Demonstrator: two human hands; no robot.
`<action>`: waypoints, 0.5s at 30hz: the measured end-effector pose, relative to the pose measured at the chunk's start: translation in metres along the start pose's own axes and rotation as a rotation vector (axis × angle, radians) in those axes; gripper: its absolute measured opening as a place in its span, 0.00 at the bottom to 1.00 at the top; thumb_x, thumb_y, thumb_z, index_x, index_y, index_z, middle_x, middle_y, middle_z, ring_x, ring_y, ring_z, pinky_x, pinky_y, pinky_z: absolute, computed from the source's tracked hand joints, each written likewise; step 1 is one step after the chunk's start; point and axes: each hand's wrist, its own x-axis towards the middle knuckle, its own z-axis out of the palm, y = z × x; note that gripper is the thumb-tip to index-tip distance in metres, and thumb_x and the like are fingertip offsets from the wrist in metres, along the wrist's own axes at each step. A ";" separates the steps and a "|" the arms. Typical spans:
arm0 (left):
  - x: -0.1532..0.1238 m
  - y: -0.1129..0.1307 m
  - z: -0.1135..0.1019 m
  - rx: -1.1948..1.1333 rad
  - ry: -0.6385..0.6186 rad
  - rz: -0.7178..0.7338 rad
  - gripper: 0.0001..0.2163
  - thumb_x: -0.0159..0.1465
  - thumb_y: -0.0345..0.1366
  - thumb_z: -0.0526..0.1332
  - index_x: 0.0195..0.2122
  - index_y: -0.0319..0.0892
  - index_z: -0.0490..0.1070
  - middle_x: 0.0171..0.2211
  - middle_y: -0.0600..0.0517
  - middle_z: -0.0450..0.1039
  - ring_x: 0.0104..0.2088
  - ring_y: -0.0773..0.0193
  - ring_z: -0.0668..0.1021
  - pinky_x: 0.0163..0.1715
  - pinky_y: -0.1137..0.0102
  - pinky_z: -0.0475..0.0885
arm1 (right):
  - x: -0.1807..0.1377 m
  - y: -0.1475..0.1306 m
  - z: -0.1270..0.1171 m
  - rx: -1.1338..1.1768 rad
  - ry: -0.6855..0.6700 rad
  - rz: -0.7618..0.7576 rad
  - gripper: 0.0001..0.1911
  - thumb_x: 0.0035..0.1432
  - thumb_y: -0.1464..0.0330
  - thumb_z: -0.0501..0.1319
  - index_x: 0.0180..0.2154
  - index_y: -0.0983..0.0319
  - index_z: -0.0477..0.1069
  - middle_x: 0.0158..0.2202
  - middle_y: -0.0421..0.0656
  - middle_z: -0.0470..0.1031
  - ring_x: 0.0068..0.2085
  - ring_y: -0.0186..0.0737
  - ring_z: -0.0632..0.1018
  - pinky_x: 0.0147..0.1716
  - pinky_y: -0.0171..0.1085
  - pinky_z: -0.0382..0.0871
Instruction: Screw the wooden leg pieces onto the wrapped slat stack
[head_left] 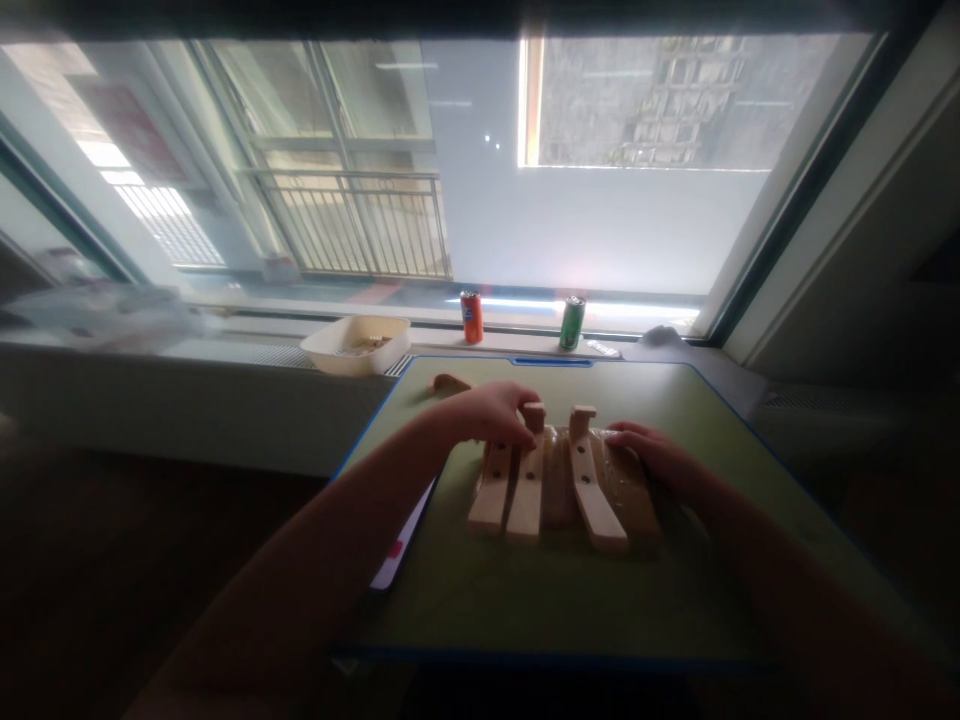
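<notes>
Three pale wooden hook-shaped pieces with dark holes lie side by side on a brown board wrapped in clear plastic [634,490]. My left hand [495,412] is closed around the upturned end of the middle wooden piece [528,495]. Partly under that hand is the left wooden piece [491,500]; the right wooden piece [596,505] lies slightly slanted, touched by neither hand. At the board's upper right edge, the fingers of my right hand [649,450] grip it; the thumb is hard to make out. Another wooden piece [450,383] shows behind my left wrist.
The green table [487,600] has a blue rim. A flat, pale-faced object [401,548] lies partly under my left forearm. On the windowsill stand a cream plastic basin [356,345], an orange can [472,318] and a green can [572,323]. Blurred clear plastic [105,315] lies far left.
</notes>
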 end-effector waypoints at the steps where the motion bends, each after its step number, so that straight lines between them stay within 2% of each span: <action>1: 0.000 0.000 0.000 -0.011 -0.010 -0.006 0.24 0.47 0.38 0.66 0.46 0.42 0.67 0.41 0.49 0.72 0.37 0.60 0.75 0.35 0.66 0.69 | 0.000 0.000 0.000 -0.002 -0.006 -0.005 0.14 0.53 0.60 0.57 0.38 0.61 0.72 0.35 0.42 0.74 0.36 0.40 0.72 0.34 0.36 0.65; 9: -0.002 0.006 0.000 0.016 0.017 -0.057 0.24 0.46 0.37 0.65 0.46 0.42 0.67 0.41 0.49 0.72 0.38 0.60 0.75 0.35 0.68 0.71 | -0.003 -0.003 0.002 0.027 -0.008 0.020 0.15 0.53 0.59 0.57 0.37 0.62 0.71 0.33 0.42 0.74 0.35 0.40 0.72 0.32 0.36 0.66; 15: -0.003 0.008 0.001 0.060 0.034 -0.038 0.25 0.46 0.37 0.65 0.47 0.43 0.66 0.43 0.49 0.71 0.39 0.60 0.75 0.35 0.68 0.71 | -0.002 -0.002 0.001 0.002 0.022 -0.005 0.16 0.51 0.59 0.57 0.38 0.61 0.72 0.36 0.42 0.75 0.37 0.42 0.73 0.36 0.37 0.66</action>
